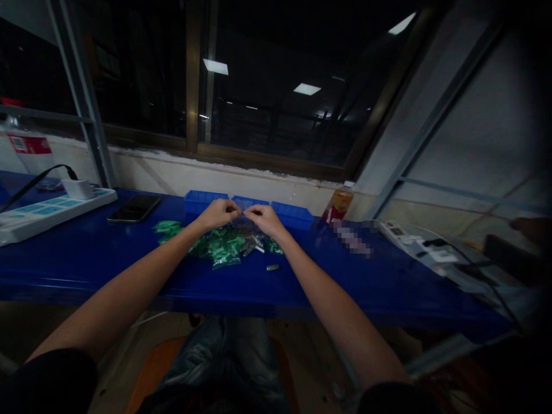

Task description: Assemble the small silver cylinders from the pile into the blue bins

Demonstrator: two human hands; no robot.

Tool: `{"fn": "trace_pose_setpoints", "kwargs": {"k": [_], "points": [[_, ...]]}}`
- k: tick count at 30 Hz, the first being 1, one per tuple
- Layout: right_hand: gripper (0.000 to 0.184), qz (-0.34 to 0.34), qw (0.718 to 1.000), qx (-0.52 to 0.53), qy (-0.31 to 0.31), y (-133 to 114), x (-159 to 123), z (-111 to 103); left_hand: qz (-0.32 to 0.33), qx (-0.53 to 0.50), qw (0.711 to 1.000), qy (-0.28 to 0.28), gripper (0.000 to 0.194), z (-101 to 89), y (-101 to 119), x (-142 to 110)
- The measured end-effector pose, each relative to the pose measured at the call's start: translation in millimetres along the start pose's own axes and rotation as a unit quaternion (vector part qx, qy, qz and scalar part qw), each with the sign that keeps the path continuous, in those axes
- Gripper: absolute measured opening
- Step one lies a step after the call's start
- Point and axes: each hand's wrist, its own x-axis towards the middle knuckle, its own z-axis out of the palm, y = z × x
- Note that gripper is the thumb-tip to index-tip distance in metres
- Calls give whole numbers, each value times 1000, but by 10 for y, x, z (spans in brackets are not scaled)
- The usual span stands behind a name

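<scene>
My left hand (218,214) and my right hand (264,219) meet above the table, fingertips pinched close together. Between them shows what looks like a clear plastic bag (245,204), its edge gripped by both hands; its contents are too dim to make out. Below lies a heap of small clear packets with green contents (224,247), spreading toward the left. Several small metal cylinders (259,248) lie beside the heap, under my right hand. One single metal cylinder (272,267) rests apart, nearer the table's front edge.
Blue bins (293,215) line the wall behind my hands. A phone (134,208) and a white power strip (56,211) lie left on the blue table (336,287). To the right stand a drink bottle (338,204) and another power strip (399,236) with cables.
</scene>
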Motion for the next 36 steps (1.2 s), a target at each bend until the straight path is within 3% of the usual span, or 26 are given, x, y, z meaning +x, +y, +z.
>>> {"fn": "trace_pose_setpoints", "kwargs": {"k": [11, 20, 26, 29, 33, 36], "points": [[16, -37, 995, -91, -16, -3, -8, -3, 8, 30, 1000, 0, 30, -3, 25, -16], [12, -49, 978, -201, 34, -11, -15, 29, 41, 29, 999, -5, 26, 10, -8, 0], [25, -79, 983, -158, 55, 35, 25, 30, 52, -21, 997, 56, 19, 25, -34, 16], [20, -74, 987, -130, 51, 21, 19, 15, 55, -36, 995, 77, 18, 27, -41, 20], [9, -79, 986, -138, 44, -23, -8, 15, 63, -23, 996, 67, 15, 25, -34, 19], [12, -85, 980, -170, 55, -42, -22, 32, 74, -11, 996, 48, 14, 28, -16, 12]]}}
